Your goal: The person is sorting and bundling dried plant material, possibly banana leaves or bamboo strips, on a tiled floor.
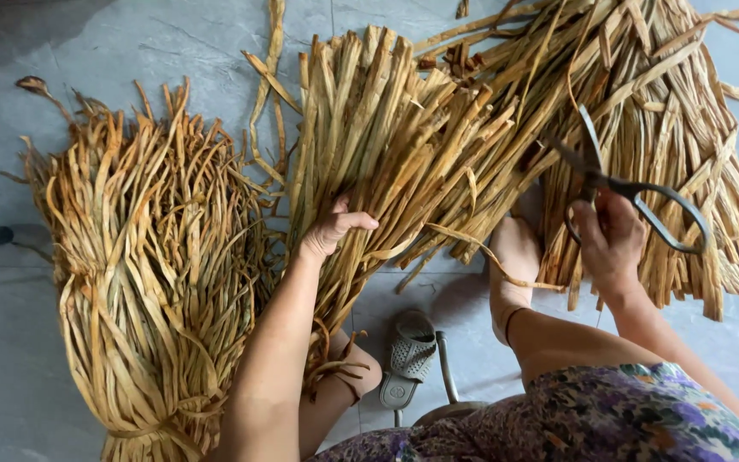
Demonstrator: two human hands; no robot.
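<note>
While the person sits low over the grey floor (62, 34), this is how things lie:

Held bundle: a sheaf of dried tan leaf strips (369, 145), standing tilted between the knees, its cut ends fanning up and away from the person.

Left hand: the left hand (331, 229) is wrapped around the sheaf near its lower half — thumb in front, fingers hidden behind the strips.

Right hand: the right hand (611, 241) grips a pair of dark metal scissors (635, 192) by one loop; the blades stand parted and point up and left, their tips against the strips of the flat pile.

Flat pile: a wide spread of the same strips (660, 128) lies on the floor behind the scissors, reaching to the upper right corner.

Tied bundle: to the left stands a curlier, yellower bunch (147, 257), bound low with a strip — well apart from the scissors, just beside the left forearm.

Feet: a bare foot (513, 265) rests beside the sheaf; a grey perforated sandal (408, 355) lies near it.

Clothing: a flowered garment (626, 415) covers the lap.
</note>
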